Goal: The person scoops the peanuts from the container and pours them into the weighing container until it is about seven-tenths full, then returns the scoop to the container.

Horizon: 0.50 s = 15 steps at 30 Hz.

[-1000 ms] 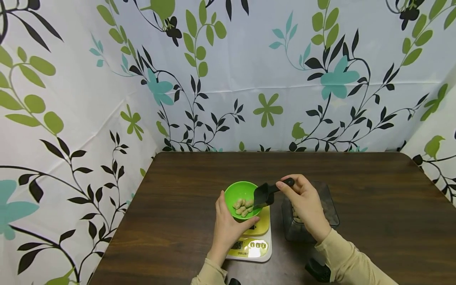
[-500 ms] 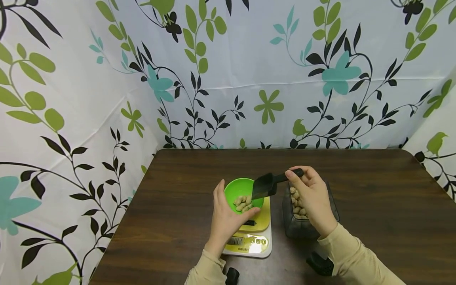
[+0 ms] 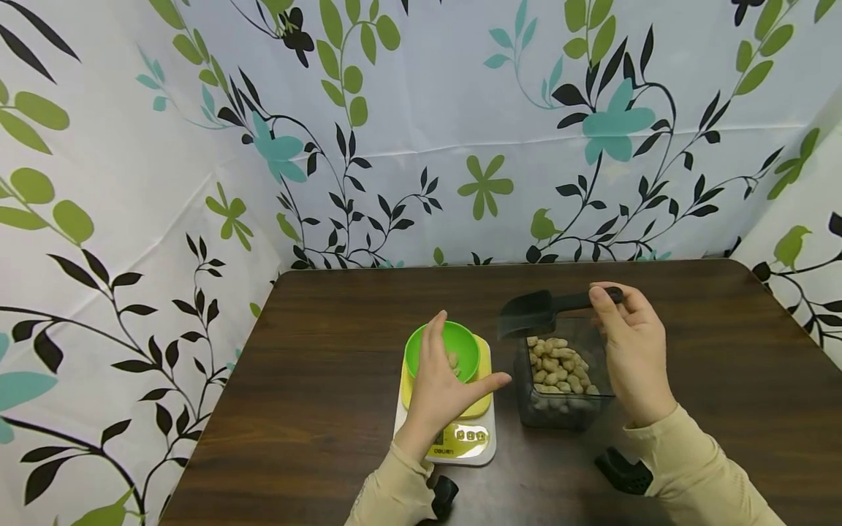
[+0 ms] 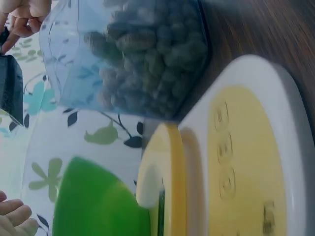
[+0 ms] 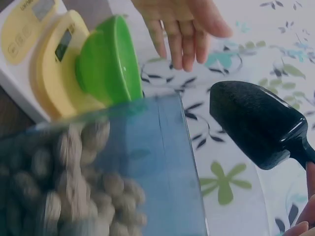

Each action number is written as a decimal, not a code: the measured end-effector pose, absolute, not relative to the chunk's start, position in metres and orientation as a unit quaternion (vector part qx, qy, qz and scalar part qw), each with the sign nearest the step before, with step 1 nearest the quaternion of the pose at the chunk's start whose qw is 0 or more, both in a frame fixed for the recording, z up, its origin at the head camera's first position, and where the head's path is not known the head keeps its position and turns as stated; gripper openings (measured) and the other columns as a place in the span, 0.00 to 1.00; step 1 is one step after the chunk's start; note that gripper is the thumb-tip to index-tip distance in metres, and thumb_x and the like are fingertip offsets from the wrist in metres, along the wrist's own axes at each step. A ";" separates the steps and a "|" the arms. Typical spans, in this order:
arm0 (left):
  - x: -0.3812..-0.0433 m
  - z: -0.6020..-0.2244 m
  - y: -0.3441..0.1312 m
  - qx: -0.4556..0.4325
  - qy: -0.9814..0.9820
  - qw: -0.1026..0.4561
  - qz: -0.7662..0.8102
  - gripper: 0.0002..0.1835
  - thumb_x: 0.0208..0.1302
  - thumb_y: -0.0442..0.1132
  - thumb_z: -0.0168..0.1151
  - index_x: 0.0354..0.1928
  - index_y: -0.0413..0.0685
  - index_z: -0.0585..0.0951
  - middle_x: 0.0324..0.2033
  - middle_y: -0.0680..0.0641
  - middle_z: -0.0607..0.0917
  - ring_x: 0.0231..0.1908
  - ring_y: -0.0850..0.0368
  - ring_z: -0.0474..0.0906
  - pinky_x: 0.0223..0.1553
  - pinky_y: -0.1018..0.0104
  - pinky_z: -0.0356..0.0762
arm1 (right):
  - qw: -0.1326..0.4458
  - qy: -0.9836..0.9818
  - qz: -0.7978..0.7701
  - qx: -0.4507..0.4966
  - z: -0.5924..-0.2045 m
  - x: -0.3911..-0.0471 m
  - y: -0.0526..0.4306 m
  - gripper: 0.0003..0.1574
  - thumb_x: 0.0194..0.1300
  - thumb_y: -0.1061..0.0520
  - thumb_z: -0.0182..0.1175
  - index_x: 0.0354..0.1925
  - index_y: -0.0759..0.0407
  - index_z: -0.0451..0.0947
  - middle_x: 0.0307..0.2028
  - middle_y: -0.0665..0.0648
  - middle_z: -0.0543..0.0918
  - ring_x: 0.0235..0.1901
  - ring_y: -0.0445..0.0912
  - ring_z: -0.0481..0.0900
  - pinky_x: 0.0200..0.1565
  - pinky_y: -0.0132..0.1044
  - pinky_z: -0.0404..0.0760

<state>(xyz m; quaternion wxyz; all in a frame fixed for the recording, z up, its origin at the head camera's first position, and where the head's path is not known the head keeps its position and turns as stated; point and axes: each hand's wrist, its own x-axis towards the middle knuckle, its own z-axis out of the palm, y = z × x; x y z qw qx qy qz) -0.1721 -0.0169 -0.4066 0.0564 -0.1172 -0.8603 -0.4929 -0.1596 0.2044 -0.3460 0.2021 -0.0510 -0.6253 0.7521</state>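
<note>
In the head view my right hand [image 3: 634,358] pinches the handle of a black scoop [image 3: 531,313], holding it above the back left of a clear bin [image 3: 552,418] of unshelled peanuts [image 3: 559,369]. No peanuts show in the scoop. A green bowl [image 3: 465,340] sits on a yellow-and-white kitchen scale [image 3: 483,447], with a few peanuts visible inside. Over the bowl's near side is my left hand [image 3: 439,391], fingers extended and thumb spread. The right wrist view shows those fingers [image 5: 174,42] apart from the bowl. Part of the scale's display is hidden by the left hand.
The bin stands just right of the scale on a dark wooden table [image 3: 316,365]. A patterned cloth [image 3: 421,146] hangs behind and to the sides. Black wrist devices [image 3: 621,471] sit below both sleeves.
My right hand has carried the scoop from over the bowl rightward to the bin. My left hand has let go of the bowl, which now sits on the scale. The head view has shifted slightly.
</note>
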 end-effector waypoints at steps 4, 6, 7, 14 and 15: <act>-0.171 -0.404 -0.006 -0.136 -0.860 0.037 -0.490 0.61 0.39 0.66 0.71 0.72 0.63 0.46 0.71 0.53 0.53 0.69 0.50 0.55 0.61 0.48 0.66 | 0.234 -0.583 0.774 -0.078 -0.347 -0.157 0.219 0.10 0.64 0.56 0.58 0.43 0.58 0.76 0.34 0.46 0.78 0.31 0.38 0.70 0.36 0.25 0.70; -0.170 -0.403 -0.002 -0.144 -0.857 0.026 -0.494 0.61 0.40 0.66 0.71 0.72 0.64 0.46 0.71 0.53 0.52 0.70 0.51 0.53 0.63 0.45 0.63 | 0.249 -0.572 0.776 -0.093 -0.348 -0.156 0.225 0.10 0.63 0.56 0.59 0.41 0.59 0.77 0.31 0.46 0.77 0.30 0.39 0.69 0.35 0.25 0.69; -0.169 -0.402 0.001 -0.147 -0.856 0.021 -0.496 0.60 0.40 0.66 0.71 0.72 0.65 0.46 0.71 0.54 0.52 0.70 0.51 0.53 0.63 0.44 0.63 | 0.254 -0.567 0.778 -0.098 -0.349 -0.156 0.228 0.09 0.63 0.56 0.59 0.41 0.59 0.77 0.30 0.47 0.77 0.29 0.39 0.69 0.35 0.25 0.69; -0.168 -0.401 0.014 -0.183 -0.858 0.015 -0.480 0.59 0.42 0.64 0.70 0.73 0.61 0.47 0.71 0.51 0.53 0.70 0.50 0.53 0.63 0.44 0.63 | 0.281 -0.532 0.791 -0.111 -0.353 -0.153 0.244 0.08 0.61 0.58 0.60 0.38 0.61 0.78 0.28 0.48 0.80 0.28 0.39 0.71 0.35 0.26 0.68; -0.168 -0.401 0.015 -0.185 -0.859 0.014 -0.477 0.59 0.42 0.64 0.70 0.73 0.61 0.47 0.71 0.51 0.53 0.70 0.51 0.54 0.62 0.45 0.64 | 0.283 -0.529 0.792 -0.112 -0.354 -0.152 0.245 0.07 0.61 0.59 0.61 0.38 0.61 0.78 0.28 0.48 0.80 0.27 0.39 0.71 0.35 0.26 0.68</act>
